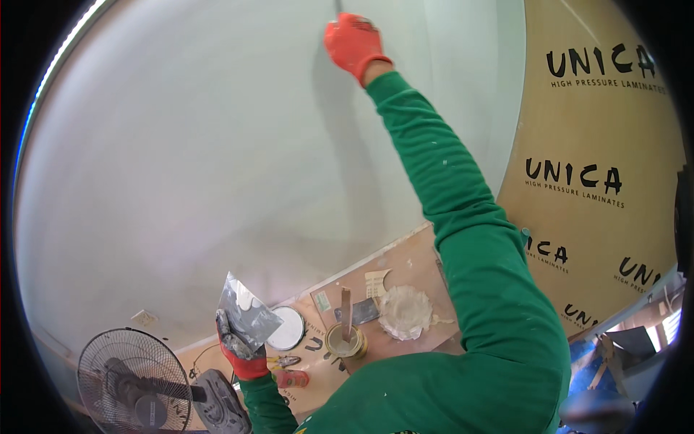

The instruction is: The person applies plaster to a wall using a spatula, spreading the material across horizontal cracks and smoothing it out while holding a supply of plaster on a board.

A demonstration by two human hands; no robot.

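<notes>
Metal plate (257, 322) with whitish patches at seven o'clock, gripped by the curled fingers of the gloved left hand (240, 353), red-gloved right hand (353, 43) closed around a dark tool (338, 6) at twelve, pale wall (181, 159) behind, open tin (345, 349) at six, fan (134, 380) at eight.

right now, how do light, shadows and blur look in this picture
Head view: a soft shadow runs down the pale wall below the right hand; head view: the light strip at left glares and bows with the fisheye, and the corners go black; head view: a rounded shape at lower right looks blurred.
</notes>
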